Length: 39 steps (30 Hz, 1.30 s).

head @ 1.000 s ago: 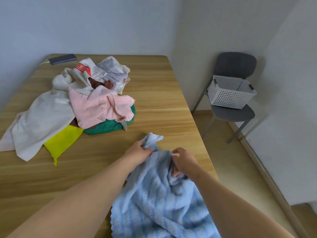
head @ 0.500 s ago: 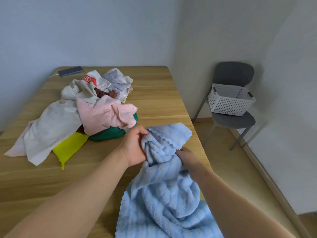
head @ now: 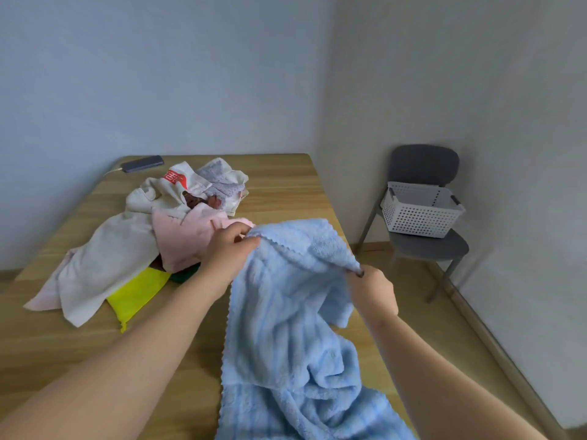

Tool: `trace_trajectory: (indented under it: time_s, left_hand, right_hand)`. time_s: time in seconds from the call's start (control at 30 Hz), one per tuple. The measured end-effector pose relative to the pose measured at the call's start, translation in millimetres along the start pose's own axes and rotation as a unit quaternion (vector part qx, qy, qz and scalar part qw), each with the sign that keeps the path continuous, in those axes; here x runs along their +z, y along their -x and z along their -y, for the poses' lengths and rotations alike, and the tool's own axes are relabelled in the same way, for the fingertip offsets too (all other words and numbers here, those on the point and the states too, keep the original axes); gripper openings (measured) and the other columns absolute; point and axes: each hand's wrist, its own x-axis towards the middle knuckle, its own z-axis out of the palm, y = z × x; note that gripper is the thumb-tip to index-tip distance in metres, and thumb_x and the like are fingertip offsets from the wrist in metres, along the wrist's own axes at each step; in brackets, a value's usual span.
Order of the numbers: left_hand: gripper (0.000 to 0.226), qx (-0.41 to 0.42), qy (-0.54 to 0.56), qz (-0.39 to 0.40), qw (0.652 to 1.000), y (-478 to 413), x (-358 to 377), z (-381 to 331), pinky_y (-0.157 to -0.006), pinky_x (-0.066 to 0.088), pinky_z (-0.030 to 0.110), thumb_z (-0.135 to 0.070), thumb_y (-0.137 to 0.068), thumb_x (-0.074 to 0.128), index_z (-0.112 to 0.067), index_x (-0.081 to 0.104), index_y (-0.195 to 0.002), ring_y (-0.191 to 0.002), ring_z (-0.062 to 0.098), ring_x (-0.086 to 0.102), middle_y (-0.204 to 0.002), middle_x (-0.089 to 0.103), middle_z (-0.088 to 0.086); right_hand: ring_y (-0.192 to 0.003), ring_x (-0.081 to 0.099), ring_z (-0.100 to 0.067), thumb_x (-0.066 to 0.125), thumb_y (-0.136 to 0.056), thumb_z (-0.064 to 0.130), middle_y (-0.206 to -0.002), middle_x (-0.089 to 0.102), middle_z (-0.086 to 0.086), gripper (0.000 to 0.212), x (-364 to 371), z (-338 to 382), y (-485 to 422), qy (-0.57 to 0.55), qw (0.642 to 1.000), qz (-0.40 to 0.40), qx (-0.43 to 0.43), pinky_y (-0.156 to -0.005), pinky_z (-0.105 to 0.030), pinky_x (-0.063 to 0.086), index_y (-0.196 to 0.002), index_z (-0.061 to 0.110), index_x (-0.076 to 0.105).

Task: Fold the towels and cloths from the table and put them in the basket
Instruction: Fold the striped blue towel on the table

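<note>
While the left hand (head: 230,249) pinches one top corner of the fluffy light-blue towel (head: 286,328), the right hand (head: 373,292) grips the other, the rest drooping below onto the wooden table (head: 286,192).

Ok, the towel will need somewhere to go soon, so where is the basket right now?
In the head view, the basket sits on the grey chair at the right, apart from the table.

A red printed patch (head: 175,179) bearing white characters sits on the crumpled cream fabric cloth (head: 149,195) that tops the pile near the far edge of the light wooden tabletop (head: 286,185). The characters are too blurred to read.
</note>
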Motion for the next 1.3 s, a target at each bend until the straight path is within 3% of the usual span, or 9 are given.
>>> trace_trajectory:
  time_s: [0.17,0.3,0.4,0.5,0.7,0.97,1.1,1.17,1.3]
  left_hand:
    - [0.015,-0.016,-0.053,-0.052,0.997,-21.5,-9.0,-0.6,-0.053,0.033,0.024,-0.013,-0.087,0.050,-0.021,0.062,-0.092,-0.061,0.020,0.047,-0.073,0.054,0.004]
    - [0.021,-0.085,0.149,-0.087,0.981,-53.6,1.1,-19.5,-0.038,0.047,0.022,-0.001,-0.094,0.035,-0.013,0.051,-0.100,-0.051,0.017,0.047,-0.063,0.045,0.006]
    - [0.017,-0.096,0.227,-0.049,0.968,-82.9,8.5,-16.4,-0.054,0.052,0.021,-0.006,-0.096,0.043,-0.018,0.045,-0.107,-0.070,0.013,0.052,-0.084,0.049,0.003]
    - [0.071,-0.119,0.142,0.018,0.983,-100.7,13.0,22.0,-0.093,0.045,0.038,-0.025,-0.085,0.063,-0.039,0.020,-0.140,-0.116,0.017,0.047,-0.130,0.041,-0.003]
    - [0.059,-0.116,-0.106,0.123,0.980,-55.2,36.4,93.7,-0.098,0.038,0.031,-0.015,-0.091,0.057,-0.016,0.030,-0.143,-0.130,0.023,0.041,-0.145,0.037,0.011]
    - [0.030,-0.032,-0.269,0.081,0.959,57.8,41.9,145.3,-0.089,0.042,0.031,-0.008,-0.081,0.062,-0.010,0.060,-0.111,-0.107,0.028,0.055,-0.115,0.056,0.011]
    - [0.018,0.042,-0.315,0.085,0.944,123.5,34.4,142.7,-0.076,0.041,0.033,-0.011,-0.083,0.059,-0.026,0.056,-0.092,-0.090,0.022,0.053,-0.086,0.042,-0.005]
    - [0.034,0.042,-0.313,0.149,0.937,152.7,33.9,149.4,-0.075,0.044,0.036,-0.011,-0.084,0.055,-0.039,0.038,-0.077,-0.079,0.018,0.050,-0.078,0.037,-0.010]
    - [0.035,0.070,-0.315,0.175,0.930,197.3,28.8,163.6,-0.069,0.040,0.030,-0.014,-0.086,0.053,-0.035,0.029,-0.071,-0.071,0.011,0.047,-0.077,0.038,-0.014]
  right_hand:
    - [-0.074,0.050,-0.028,0.038,-0.091,0.022,-0.072,0.054,-0.004,0.024,-12.9,28.2,-22.1,-0.035,0.995,-0.097,-0.016,-0.057,-0.027,0.034,-0.072,0.015,0.051]
    - [-0.080,0.048,-0.023,0.039,-0.084,0.005,-0.086,0.059,-0.005,0.027,-9.0,62.9,-52.4,-0.146,0.981,-0.093,-0.084,-0.065,-0.028,0.033,-0.098,0.007,0.062]
    - [-0.127,0.040,-0.017,0.048,-0.091,0.010,-0.141,0.042,0.004,0.063,6.6,76.2,-77.9,-0.168,0.971,0.011,-0.169,-0.104,-0.031,0.034,-0.147,0.027,0.027]
    - [-0.146,0.011,-0.016,0.057,-0.088,0.012,-0.158,0.013,0.006,0.080,29.9,57.7,-94.0,-0.081,0.973,0.059,-0.210,-0.118,-0.042,0.017,-0.151,0.027,0.010]
    - [-0.144,0.018,-0.022,0.050,-0.092,0.017,-0.157,0.015,0.008,0.071,63.7,-31.0,-56.3,0.074,0.977,0.179,-0.087,-0.115,-0.043,0.024,-0.150,0.033,0.014]
    - [-0.126,0.040,-0.021,0.047,-0.090,0.020,-0.139,0.042,0.002,0.046,50.7,-98.7,44.9,0.162,0.982,0.090,-0.025,-0.102,-0.031,0.033,-0.135,0.027,0.041]
    - [-0.105,0.050,-0.026,0.050,-0.087,0.016,-0.110,0.054,-0.003,0.019,47.6,-127.1,85.0,0.172,0.982,0.046,-0.067,-0.082,-0.031,0.036,-0.106,0.017,0.055]
    - [-0.091,0.051,-0.024,0.049,-0.087,0.014,-0.094,0.051,0.001,0.006,45.7,-139.3,105.9,0.147,0.984,0.071,-0.076,-0.069,-0.030,0.033,-0.087,0.020,0.047]
    - [-0.078,0.041,-0.018,0.044,-0.089,0.015,-0.076,0.043,0.008,0.034,37.9,-162.2,147.2,0.165,0.977,0.090,-0.101,-0.065,-0.026,0.027,-0.066,0.028,0.022]
